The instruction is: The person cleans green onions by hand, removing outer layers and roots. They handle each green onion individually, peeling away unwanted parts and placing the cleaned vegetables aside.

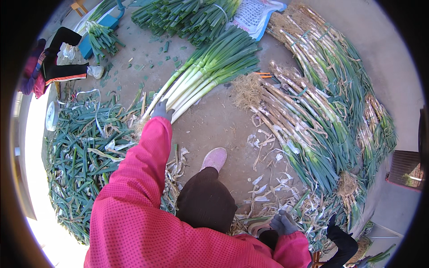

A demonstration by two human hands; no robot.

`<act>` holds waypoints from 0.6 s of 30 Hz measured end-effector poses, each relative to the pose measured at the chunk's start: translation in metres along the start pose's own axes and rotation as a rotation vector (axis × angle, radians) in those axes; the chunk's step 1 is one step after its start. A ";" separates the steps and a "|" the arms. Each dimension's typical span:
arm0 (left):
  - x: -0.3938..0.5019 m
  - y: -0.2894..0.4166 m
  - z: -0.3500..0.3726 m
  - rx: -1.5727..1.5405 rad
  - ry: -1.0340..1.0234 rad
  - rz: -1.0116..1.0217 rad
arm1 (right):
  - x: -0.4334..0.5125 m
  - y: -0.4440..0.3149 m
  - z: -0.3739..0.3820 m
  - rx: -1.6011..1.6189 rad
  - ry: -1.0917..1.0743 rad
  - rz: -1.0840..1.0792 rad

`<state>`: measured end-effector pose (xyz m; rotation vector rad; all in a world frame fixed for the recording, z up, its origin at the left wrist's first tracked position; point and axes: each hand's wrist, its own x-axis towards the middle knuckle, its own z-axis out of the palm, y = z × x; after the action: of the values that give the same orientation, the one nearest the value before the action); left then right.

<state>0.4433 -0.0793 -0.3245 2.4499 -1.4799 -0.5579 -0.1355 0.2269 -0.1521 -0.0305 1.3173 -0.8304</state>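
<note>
My left hand (163, 111), in a grey glove, reaches out to the white root ends of a pile of peeled green onions (201, 77). It touches the stalks, but whether its fingers grip one is hard to tell. My right hand (284, 222), also grey-gloved, is low in the view near my body, its fingers curled; whether it holds anything is unclear. To the right lie unpeeled green onions (288, 117) with brown outer skins and tangled roots (248, 89). An orange-handled tool (264, 74) lies partly hidden behind those roots.
Leaf scraps (83, 147) are heaped at left beside a tape roll (51, 116). Bundled green onions (187, 16) lie at the top near a printed sack (256, 15); tied unpeeled bundles (328, 53) lie at right. Another person's leg (67, 72) shows upper left, another person's dark sleeve (343, 239) lower right.
</note>
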 end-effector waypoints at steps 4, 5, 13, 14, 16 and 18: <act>-0.146 -0.049 -0.004 -0.169 -0.146 0.125 | -0.037 0.034 -0.004 -0.409 -0.042 -0.070; -0.180 -0.062 -0.006 -0.165 -0.155 0.164 | -0.049 0.046 -0.005 -0.637 -0.122 -0.083; -0.267 -0.018 -0.121 -0.752 -0.043 0.102 | -0.123 0.092 -0.003 -0.973 -0.071 0.020; -0.272 0.009 -0.149 -0.680 -0.043 0.247 | -0.128 0.089 -0.002 -1.010 -0.060 -0.137; -0.299 0.064 -0.201 -0.513 -0.056 0.664 | -0.142 0.081 -0.001 -1.043 0.021 -0.346; -0.343 0.118 -0.233 -0.335 -0.243 1.091 | -0.155 0.063 0.004 -1.044 0.130 -0.455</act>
<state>0.3058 0.1690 0.0004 1.0733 -2.2512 -0.7464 -0.1022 0.3555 -0.0509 -1.1445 1.7734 -0.4293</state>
